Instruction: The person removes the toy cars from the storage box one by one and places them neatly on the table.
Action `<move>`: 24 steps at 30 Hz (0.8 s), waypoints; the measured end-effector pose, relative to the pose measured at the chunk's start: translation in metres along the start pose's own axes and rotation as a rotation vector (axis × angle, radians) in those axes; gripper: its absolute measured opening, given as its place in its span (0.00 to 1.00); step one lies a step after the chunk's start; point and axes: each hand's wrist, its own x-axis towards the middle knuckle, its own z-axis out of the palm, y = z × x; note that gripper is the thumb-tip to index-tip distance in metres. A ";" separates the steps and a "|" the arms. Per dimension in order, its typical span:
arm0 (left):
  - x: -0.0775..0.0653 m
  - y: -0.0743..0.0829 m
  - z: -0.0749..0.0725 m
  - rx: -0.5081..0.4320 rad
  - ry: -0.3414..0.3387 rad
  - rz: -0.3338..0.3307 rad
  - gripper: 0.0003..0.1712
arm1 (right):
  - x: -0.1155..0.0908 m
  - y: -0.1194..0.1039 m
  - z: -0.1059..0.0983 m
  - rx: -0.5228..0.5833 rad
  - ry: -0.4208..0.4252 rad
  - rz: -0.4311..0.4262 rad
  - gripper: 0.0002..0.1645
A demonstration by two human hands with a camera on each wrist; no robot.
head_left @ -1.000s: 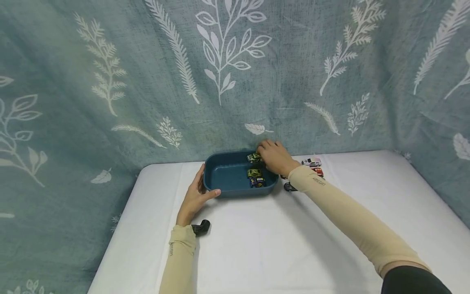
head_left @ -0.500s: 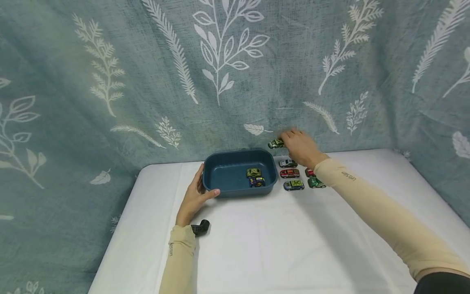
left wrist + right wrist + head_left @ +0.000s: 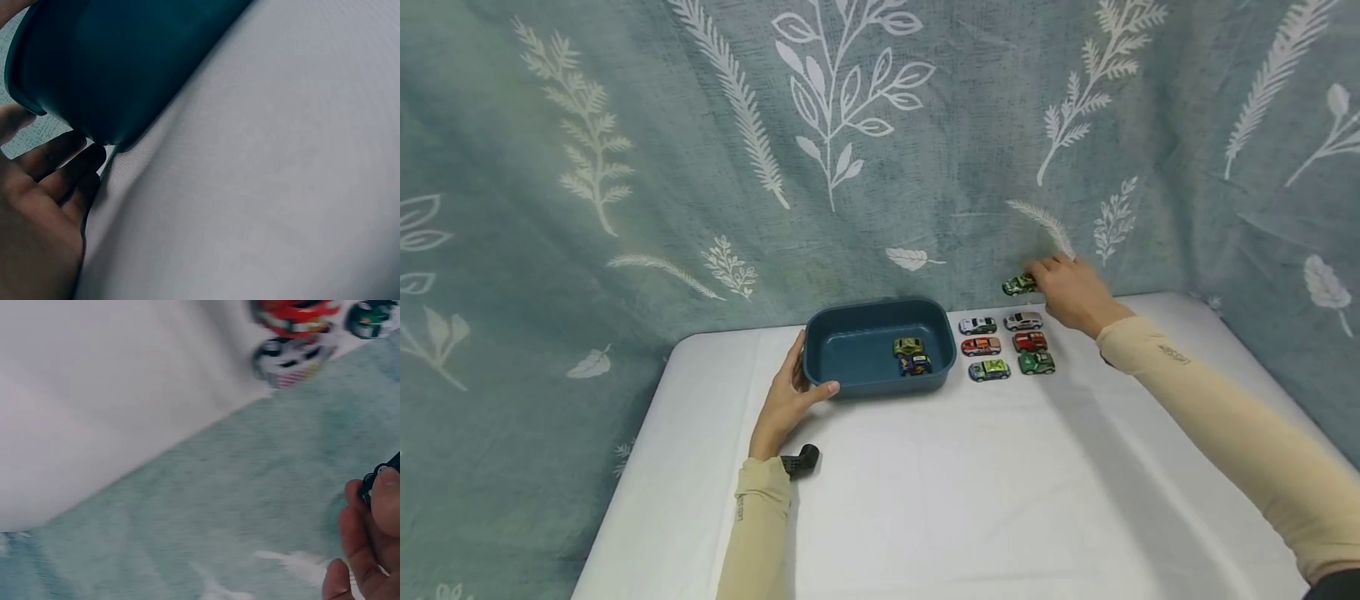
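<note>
My right hand [image 3: 1073, 292] pinches a green toy car [image 3: 1018, 285] above the table's back edge, in front of the curtain. In the right wrist view a dark end of that car [image 3: 369, 487] shows between thumb and fingers. My left hand [image 3: 781, 407] holds the left end of a dark blue plastic bin [image 3: 868, 388], thumb at its front wall and fingers along its side. Two toy cars lie inside at the right: a yellow-green one [image 3: 908, 347] and a blue one [image 3: 915, 365].
Toy cars stand in two columns right of the bin: white [image 3: 977, 326], orange-red [image 3: 981, 346], and yellow-green and blue [image 3: 989, 370]; then silver [image 3: 1023, 321], red [image 3: 1030, 341], green [image 3: 1036, 362]. A leaf-patterned curtain [image 3: 700, 167] hangs behind the white table [image 3: 925, 500].
My right hand has lifted the green car out of the bin and carried it right, past the parked cars' back row. My left hand stays on the bin; the head view has shifted slightly.
</note>
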 end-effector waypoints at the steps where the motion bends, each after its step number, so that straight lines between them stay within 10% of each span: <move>1: 0.000 0.000 0.000 0.000 0.000 0.003 0.64 | -0.003 0.004 0.002 -0.005 -0.011 0.002 0.25; 14: 0.001 -0.002 -0.001 0.009 0.004 -0.001 0.63 | -0.043 0.065 0.042 0.038 -0.083 0.055 0.19; 24: 0.000 0.001 -0.003 -0.003 -0.007 -0.011 0.63 | -0.053 0.070 0.060 0.042 -0.087 0.049 0.16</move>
